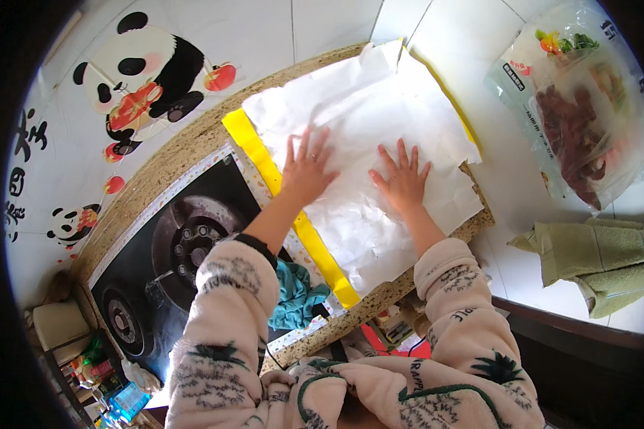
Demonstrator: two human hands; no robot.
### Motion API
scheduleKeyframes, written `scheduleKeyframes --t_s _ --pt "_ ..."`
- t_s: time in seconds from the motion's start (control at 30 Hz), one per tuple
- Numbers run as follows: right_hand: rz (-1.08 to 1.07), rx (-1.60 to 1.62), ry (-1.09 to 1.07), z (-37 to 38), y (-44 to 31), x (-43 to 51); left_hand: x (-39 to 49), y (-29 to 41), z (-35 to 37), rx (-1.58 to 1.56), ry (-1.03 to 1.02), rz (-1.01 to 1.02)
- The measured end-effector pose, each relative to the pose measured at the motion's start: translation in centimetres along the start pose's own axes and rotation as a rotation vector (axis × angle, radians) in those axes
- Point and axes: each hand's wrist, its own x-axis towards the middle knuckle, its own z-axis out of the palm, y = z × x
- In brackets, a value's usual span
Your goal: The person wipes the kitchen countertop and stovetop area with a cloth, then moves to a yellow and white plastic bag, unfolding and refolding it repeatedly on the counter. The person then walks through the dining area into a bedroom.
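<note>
A large, creased white sheet [354, 126] covers the right part of a speckled stone counter. Its material could be paper or plastic film; I cannot tell which. Yellow strips [311, 236] show along its left and upper right edges. My left hand [307, 174] rests palm down on the sheet near the left strip, fingers spread. Further right, my right hand [403, 179] also lies flat on it with fingers apart. Neither hand grips anything. A crumpled teal cloth [295, 295] lies beside my left forearm, at the sheet's lower left.
A black gas hob [155, 289] with two visible burners sits left of the sheet. Green towels [595, 257] and a clear plastic bag [574, 123] with dark red contents hang on the tiled wall at right. Panda stickers [150, 75] decorate the back wall. Packages [123, 399] stand lower left.
</note>
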Motion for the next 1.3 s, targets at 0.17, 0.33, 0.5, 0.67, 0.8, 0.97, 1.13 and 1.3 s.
scheduleKeyframes --t_s 0.17,0.33,0.5,0.67,0.8,0.97,1.13,1.3 --pt "-0.008 0.011 0.01 0.5 0.4 0.1 3.4 -1.9 -0.1 -0.009 -0.159 -0.195" --pt "-0.025 0.047 0.06 1.1 0.6 0.2 5.6 -2.9 -0.7 -0.055 -0.302 -0.303" --pt "-0.073 0.09 0.119 1.0 0.8 -0.3 7.8 -3.7 0.9 -0.013 -0.127 -0.303" --pt "-0.113 0.099 0.109 0.2 1.2 -0.4 9.1 -5.0 2.1 0.007 -0.15 -0.303" --pt "-0.11 0.051 -0.002 -0.6 0.2 3.0 8.7 -4.7 2.0 -0.003 -0.054 -0.274" --pt "-0.269 0.275 0.427 0.2 -4.1 13.6 8.3 -4.4 1.3 -0.039 -0.098 -0.265" --pt "-0.127 0.042 0.249 0.3 -5.2 19.9 8.6 -4.2 1.0 -0.056 -0.111 -0.291" --pt "-0.172 0.291 0.232 0.5 -4.6 21.1 8.8 -4.7 0.5 -0.09 -0.176 -0.333"
